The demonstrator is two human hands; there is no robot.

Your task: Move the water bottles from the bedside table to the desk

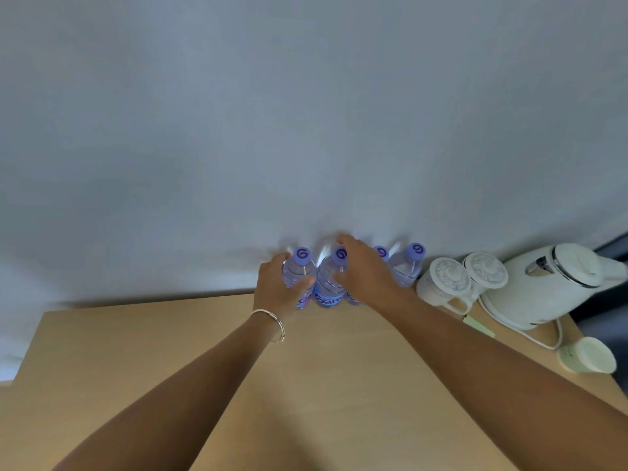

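We face a plain pale grey-white wall (306,113) that fills most of the view, evenly and softly lit. Below it runs a light tan wooden table (170,368), its far edge against the wall. At the far right, beyond the table's corner, we see a dark strip (611,246) that we cannot identify.
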